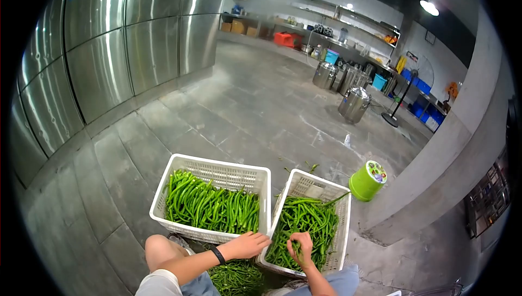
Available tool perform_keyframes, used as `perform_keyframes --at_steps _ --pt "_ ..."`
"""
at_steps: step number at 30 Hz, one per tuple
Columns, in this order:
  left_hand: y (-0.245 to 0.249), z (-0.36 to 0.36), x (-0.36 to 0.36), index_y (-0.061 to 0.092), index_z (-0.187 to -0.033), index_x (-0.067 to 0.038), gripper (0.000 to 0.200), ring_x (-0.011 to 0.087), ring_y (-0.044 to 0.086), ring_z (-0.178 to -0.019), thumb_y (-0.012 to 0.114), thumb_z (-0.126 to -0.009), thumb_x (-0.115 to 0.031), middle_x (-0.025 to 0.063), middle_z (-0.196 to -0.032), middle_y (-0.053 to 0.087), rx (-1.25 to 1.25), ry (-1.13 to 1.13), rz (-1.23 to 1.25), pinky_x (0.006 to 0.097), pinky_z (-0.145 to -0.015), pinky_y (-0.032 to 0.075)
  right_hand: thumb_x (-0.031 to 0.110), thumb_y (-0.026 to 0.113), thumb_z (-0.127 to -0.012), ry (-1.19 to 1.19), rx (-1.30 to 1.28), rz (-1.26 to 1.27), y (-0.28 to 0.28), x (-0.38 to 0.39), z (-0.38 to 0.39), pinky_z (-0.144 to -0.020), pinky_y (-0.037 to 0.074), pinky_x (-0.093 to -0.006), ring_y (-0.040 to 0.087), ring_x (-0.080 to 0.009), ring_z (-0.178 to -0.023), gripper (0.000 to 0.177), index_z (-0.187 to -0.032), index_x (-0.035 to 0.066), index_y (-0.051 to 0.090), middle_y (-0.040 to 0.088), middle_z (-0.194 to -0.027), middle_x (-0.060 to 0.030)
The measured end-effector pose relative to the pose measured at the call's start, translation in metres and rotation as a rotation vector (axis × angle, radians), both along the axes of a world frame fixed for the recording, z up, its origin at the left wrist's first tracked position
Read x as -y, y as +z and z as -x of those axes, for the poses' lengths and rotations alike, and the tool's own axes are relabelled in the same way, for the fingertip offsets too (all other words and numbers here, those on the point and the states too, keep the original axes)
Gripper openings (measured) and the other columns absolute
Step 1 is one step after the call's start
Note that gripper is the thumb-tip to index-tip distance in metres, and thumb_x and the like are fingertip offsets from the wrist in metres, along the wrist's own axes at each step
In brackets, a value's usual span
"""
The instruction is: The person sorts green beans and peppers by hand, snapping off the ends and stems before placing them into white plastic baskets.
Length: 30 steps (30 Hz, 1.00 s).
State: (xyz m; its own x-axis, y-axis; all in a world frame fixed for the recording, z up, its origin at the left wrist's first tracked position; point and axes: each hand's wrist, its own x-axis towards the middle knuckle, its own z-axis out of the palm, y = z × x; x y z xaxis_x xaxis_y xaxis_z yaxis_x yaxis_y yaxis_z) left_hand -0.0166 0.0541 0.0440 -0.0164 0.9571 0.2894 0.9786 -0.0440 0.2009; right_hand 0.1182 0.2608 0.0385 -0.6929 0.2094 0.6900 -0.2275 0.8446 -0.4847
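The left crate [161, 201] stands on the floor, heaped with green peppers [212, 206]. The right crate [343, 228], just beside it, is about as full. A loose heap [236, 277] lies between the knees, and a green bucket [367, 181] lies tipped beyond. The left hand [247, 245] rests slack on the left crate's near corner. The right hand [303, 245] pinches one pepper [296, 256] at the right crate's near edge. It looks like pepper-by-pepper sorting, and the next move calls for a clean pluck.

A green bucket [367, 181] lies tipped on the floor [255, 106]; steel pots [354, 104] stand beyond.
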Motion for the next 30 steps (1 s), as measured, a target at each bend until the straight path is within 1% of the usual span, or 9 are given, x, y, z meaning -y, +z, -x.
perform_keyframes --at_steps 4,7,9,12,13,19,21,25,30 --pt "0.020 -0.015 -0.021 0.027 -0.140 -0.005 0.082 0.0308 0.039 -0.125 0.071 -0.074 -0.023 0.0148 -0.140 0.035 0.415 -0.028 -0.107 0.0404 -0.103 0.035 0.009 0.073 -0.055 0.088 -0.023 -0.283 0.021 0.026 -0.016 -0.063 0.047 -0.0335 0.056 -0.0258 -0.073 0.030 -0.082 0.008 0.062 0.064 -0.088 -0.0057" --pt "0.036 -0.031 -0.029 0.024 -0.142 -0.007 0.096 0.0311 0.027 -0.136 0.077 -0.064 -0.026 0.0124 -0.146 0.028 0.391 -0.083 -0.151 0.0500 -0.112 0.021 0.011 0.075 -0.062 0.180 -0.114 -0.374 0.050 0.052 -0.026 -0.061 0.049 -0.0305 0.056 -0.0221 -0.068 0.022 -0.081 0.009 0.063 0.064 -0.090 -0.0042" --pt "0.030 -0.042 -0.036 0.036 -0.136 -0.008 0.083 0.0282 0.030 -0.135 0.072 -0.063 -0.021 0.0093 -0.142 0.035 0.453 -0.137 -0.309 0.0559 -0.112 0.011 0.008 0.073 -0.063 0.164 -0.138 -0.282 0.046 0.066 -0.034 -0.064 0.049 -0.0303 0.057 -0.0206 -0.072 0.023 -0.085 0.010 0.064 0.065 -0.090 -0.0026" --pt "0.018 -0.048 -0.044 0.052 -0.113 -0.004 0.056 0.0318 0.052 -0.116 0.071 -0.064 -0.024 0.0104 -0.112 0.057 0.490 -0.196 -0.436 0.0551 -0.110 0.024 0.019 0.081 -0.063 0.195 -0.142 -0.139 0.060 0.068 -0.042 -0.070 0.047 -0.0322 0.058 -0.0239 -0.079 0.040 -0.097 0.009 0.062 0.064 -0.094 -0.0050" --pt "0.026 -0.048 -0.039 0.051 -0.115 -0.002 0.059 0.0315 0.056 -0.110 0.073 -0.065 -0.022 0.0131 -0.112 0.058 0.539 -0.233 -0.404 0.0465 -0.103 0.038 0.027 0.082 -0.066 0.219 -0.121 -0.048 0.064 0.066 -0.042 -0.070 0.046 -0.0339 0.058 -0.0252 -0.084 0.045 -0.101 0.009 0.060 0.063 -0.095 -0.0076" --pt "0.002 -0.065 -0.032 0.033 -0.136 -0.002 0.069 0.0162 0.058 -0.095 0.070 -0.078 -0.011 0.0092 -0.110 0.057 1.399 0.029 -0.070 0.0308 -0.083 0.049 0.020 0.073 -0.078 0.346 0.367 0.987 0.063 0.037 -0.030 -0.077 0.048 -0.0327 0.059 -0.0171 -0.087 0.038 -0.109 0.003 0.058 0.063 -0.097 -0.0056" --pt "0.016 -0.061 -0.027 0.021 -0.141 -0.007 0.074 0.0141 0.062 -0.078 0.065 -0.081 -0.004 0.0062 -0.102 0.057 1.603 0.076 0.031 0.0283 -0.070 0.052 0.014 0.063 -0.086 0.279 0.475 1.030 0.047 0.022 -0.027 -0.076 0.050 -0.0296 0.061 -0.0140 -0.079 0.030 -0.113 0.001 0.057 0.063 -0.095 -0.0048" --pt "-0.009 -0.051 -0.024 0.046 -0.117 -0.004 0.038 0.0160 0.062 -0.080 0.063 -0.082 -0.005 0.0085 -0.097 0.060 1.952 0.110 -0.039 0.0302 -0.068 0.053 0.013 0.055 -0.092 0.212 0.430 1.242 0.021 0.017 -0.025 -0.074 0.051 -0.0268 0.062 -0.0125 -0.077 0.022 -0.107 -0.002 0.060 0.065 -0.094 -0.0059" --pt "-0.008 -0.049 -0.007 0.048 -0.114 -0.002 0.034 0.0191 0.063 -0.083 0.062 -0.084 -0.009 0.0103 -0.100 0.061 2.004 0.183 -0.026 0.0326 -0.071 0.053 0.013 0.059 -0.091 0.244 0.384 1.326 0.016 0.029 -0.029 -0.071 0.052 -0.0262 0.062 -0.0124 -0.076 0.017 -0.100 -0.001 0.061 0.065 -0.090 -0.0066"
